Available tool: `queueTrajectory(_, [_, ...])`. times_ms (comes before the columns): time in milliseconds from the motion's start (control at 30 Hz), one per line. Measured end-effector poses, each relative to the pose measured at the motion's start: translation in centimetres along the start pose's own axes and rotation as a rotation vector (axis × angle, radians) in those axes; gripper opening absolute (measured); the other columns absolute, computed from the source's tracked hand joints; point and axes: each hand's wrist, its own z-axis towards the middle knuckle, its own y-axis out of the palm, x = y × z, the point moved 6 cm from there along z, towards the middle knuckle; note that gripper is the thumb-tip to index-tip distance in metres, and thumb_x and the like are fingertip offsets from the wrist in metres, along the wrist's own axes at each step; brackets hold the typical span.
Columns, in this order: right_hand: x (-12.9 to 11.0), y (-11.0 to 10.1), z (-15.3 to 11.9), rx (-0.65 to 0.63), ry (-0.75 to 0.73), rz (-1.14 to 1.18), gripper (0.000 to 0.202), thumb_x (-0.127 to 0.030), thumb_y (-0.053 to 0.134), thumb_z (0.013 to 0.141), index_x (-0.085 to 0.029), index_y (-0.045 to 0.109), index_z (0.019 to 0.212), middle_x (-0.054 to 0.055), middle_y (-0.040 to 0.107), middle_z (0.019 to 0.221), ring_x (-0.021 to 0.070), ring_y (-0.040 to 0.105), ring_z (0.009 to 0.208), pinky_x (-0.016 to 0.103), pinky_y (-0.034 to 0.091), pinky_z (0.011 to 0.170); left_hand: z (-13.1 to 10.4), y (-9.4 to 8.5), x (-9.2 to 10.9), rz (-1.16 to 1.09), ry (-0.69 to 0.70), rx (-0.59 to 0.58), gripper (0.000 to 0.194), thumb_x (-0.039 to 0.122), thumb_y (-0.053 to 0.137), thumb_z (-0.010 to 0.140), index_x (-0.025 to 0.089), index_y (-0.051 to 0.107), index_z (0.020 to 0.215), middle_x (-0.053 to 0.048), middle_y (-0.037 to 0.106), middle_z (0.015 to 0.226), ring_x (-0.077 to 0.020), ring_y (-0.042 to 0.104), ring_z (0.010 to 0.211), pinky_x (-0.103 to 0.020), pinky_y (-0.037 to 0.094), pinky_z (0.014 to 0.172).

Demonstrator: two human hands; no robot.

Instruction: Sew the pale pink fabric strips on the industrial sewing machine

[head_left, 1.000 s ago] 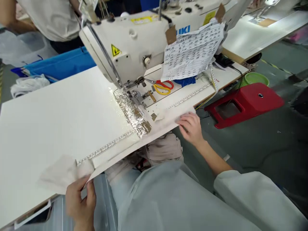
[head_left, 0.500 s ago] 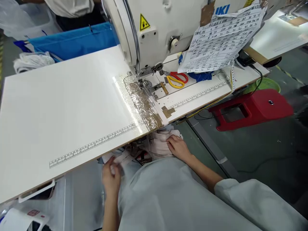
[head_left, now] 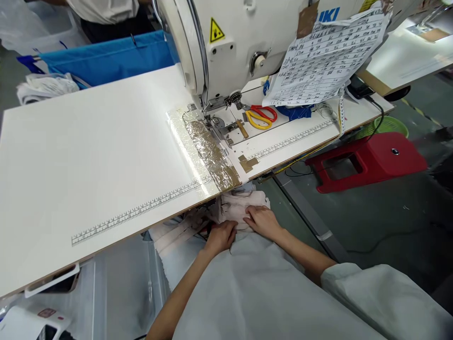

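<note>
Pale pink fabric pieces (head_left: 231,208) lie bunched on my lap, just under the front edge of the sewing table (head_left: 106,156). My left hand (head_left: 221,236) is closed at the near edge of the pile, its fingertips pressed together on the fabric. Close to its right, my right hand (head_left: 262,221) rests on the pile with fingers bent and closed on the cloth. A strip of the fabric (head_left: 180,233) trails to the left over my lap. The sewing machine (head_left: 226,61) stands on the table beyond both hands.
Red and yellow scissors (head_left: 261,117) lie beside the machine's needle area. Handwritten paper (head_left: 329,61) hangs off the machine. A red stool (head_left: 371,163) stands at the right, a clear plastic bin (head_left: 123,288) below the table at the left. Part of a person (head_left: 106,9) shows at the top left.
My left hand has moved right, from the strip at the left to the pile beside my right hand. The strip now lies on my lap. My right hand has barely moved.
</note>
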Motion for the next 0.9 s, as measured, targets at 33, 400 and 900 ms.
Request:
queueTrajectory(33, [0.1, 0.1, 0.0, -0.003, 0.036, 0.014, 0.026, -0.037, 0.059, 0.096, -0.014, 0.061, 0.109, 0.009, 0.071, 0.092, 0.0245, 0.065, 0.090, 0.031, 0.040, 0.080, -0.2, 0.2, -0.1, 0.007, -0.006, -0.014, 0.025, 0.023, 0.043, 0.094, 0.017, 0.059, 0.112, -0.009, 0.066, 0.101, -0.0220, 0.064, 0.088, -0.033, 0.053, 0.076])
queueTrajectory(400, [0.2, 0.0, 0.9, 0.150, 0.010, 0.170, 0.014, -0.027, 0.055, 0.093, -0.018, 0.063, 0.087, 0.005, 0.066, 0.093, 0.0184, 0.062, 0.085, 0.027, 0.040, 0.073, -0.2, 0.7, -0.4, -0.043, 0.010, 0.011, 0.020, 0.027, 0.049, 0.094, 0.020, 0.067, 0.091, -0.005, 0.064, 0.083, -0.0195, 0.063, 0.078, -0.029, 0.051, 0.070])
queueTrajectory(900, [-0.4, 0.0, 0.6, 0.411, -0.078, 0.498, 0.021, -0.028, 0.040, 0.095, -0.020, 0.055, 0.082, 0.007, 0.060, 0.084, 0.0222, 0.055, 0.086, 0.032, 0.042, 0.076, -0.1, -0.7, -1.5, -0.211, -0.080, 0.264, 0.034, 0.027, 0.047, 0.093, 0.019, 0.056, 0.124, -0.013, 0.056, 0.120, -0.0227, 0.062, 0.103, -0.039, 0.055, 0.090])
